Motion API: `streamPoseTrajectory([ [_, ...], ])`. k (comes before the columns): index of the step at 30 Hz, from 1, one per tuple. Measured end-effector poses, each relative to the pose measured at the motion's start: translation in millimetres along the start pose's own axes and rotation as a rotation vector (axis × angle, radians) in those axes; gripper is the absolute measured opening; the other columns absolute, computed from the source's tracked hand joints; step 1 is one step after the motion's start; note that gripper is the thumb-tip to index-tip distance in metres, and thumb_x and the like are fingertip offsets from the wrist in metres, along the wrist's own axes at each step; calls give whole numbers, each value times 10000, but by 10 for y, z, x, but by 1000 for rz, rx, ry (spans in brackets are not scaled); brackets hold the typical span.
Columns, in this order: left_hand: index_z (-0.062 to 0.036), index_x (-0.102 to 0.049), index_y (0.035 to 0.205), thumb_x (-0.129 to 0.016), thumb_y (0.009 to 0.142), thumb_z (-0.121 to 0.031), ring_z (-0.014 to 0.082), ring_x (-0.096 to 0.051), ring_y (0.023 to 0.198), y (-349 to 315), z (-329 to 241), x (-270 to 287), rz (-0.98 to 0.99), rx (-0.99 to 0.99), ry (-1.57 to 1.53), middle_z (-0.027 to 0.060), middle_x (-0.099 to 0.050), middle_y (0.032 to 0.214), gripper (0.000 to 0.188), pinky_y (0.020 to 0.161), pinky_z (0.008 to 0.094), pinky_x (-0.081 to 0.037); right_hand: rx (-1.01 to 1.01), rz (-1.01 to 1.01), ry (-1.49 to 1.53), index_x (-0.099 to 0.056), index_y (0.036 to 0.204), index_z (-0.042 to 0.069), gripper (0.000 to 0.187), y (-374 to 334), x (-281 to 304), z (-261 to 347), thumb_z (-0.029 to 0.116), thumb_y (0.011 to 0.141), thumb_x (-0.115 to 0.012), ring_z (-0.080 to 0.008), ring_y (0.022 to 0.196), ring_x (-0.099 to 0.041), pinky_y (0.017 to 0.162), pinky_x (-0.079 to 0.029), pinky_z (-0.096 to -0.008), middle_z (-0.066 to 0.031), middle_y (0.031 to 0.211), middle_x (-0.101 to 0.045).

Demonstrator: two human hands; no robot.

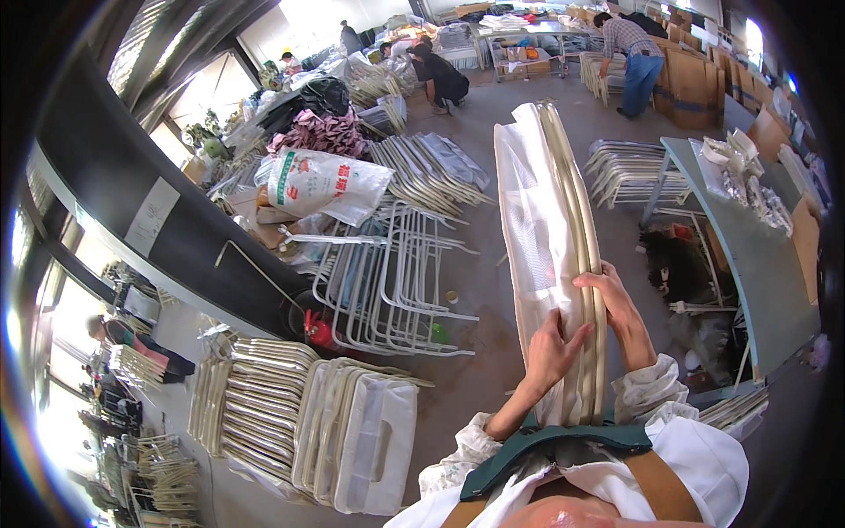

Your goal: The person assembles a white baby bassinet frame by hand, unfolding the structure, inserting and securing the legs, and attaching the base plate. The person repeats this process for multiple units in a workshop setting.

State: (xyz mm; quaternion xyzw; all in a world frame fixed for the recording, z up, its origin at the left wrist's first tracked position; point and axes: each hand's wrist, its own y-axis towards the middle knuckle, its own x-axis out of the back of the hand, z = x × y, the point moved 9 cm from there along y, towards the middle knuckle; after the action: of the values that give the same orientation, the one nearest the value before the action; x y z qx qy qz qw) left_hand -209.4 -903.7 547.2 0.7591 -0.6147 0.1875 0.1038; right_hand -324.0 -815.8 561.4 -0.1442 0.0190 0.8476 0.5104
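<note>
Upright in front of me stands a tall, narrow bundle of folded frames (550,229), with cream metal tubes along its right side and white mesh fabric on its left. My left hand (556,354) grips it low down on the fabric, thumb laid across toward the tubes. Slightly higher, my right hand (610,295) wraps round the tube side from the right, its fingertips over the front tubes. The bundle's lower end reaches my chest, close to a dark green strap (537,449) I wear. Parts of both hands' grip are hidden.
Stacked cream frames (264,396) and white-covered ones (378,440) stand at lower left. Behind them are bare white tube frames (396,273) and a red extinguisher (317,329) beside a dark column (158,202). A grey-green table (748,255) flanks my right; people work farther off.
</note>
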Motion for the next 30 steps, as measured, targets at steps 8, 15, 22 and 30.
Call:
streamPoseTrajectory([
  [8, 68, -549, 1123, -837, 741, -178, 140, -650, 803, 422, 137, -165, 18, 8, -613, 86, -678, 945, 539, 693, 280, -540, 14, 36, 68, -624, 1026, 10, 342, 251, -4, -178, 92, 702, -692, -132, 738, -597, 655, -490, -262, -47, 853, -625],
  [15, 32, -632, 1046, -849, 729, -149, 112, -644, 775, 579, 79, -337, 42, 133, -599, 56, -675, 922, 425, 661, 251, -521, 17, 46, 135, -611, 1104, -34, 433, 434, 141, -215, 75, 692, -691, -198, 790, -623, 684, -519, -313, -97, 897, -637],
  [22, 46, -435, 1312, -888, 630, -143, 185, -622, 924, 701, 128, -313, -79, 95, -607, 87, -605, 1093, 841, 819, 311, -512, -14, -91, -129, -592, 1046, -41, 467, 635, 232, -428, 133, 622, -679, -294, 979, -518, 826, -444, -402, -174, 1057, -527],
  [30, 44, -524, 1207, -904, 635, -279, 179, -633, 913, 758, 449, -416, -72, 113, -560, 74, -627, 1052, 759, 826, 307, -508, 16, -31, 219, -544, 1203, -72, 538, 578, 369, -366, 49, 684, -623, -259, 946, -611, 845, -473, -333, -203, 1018, -636],
])
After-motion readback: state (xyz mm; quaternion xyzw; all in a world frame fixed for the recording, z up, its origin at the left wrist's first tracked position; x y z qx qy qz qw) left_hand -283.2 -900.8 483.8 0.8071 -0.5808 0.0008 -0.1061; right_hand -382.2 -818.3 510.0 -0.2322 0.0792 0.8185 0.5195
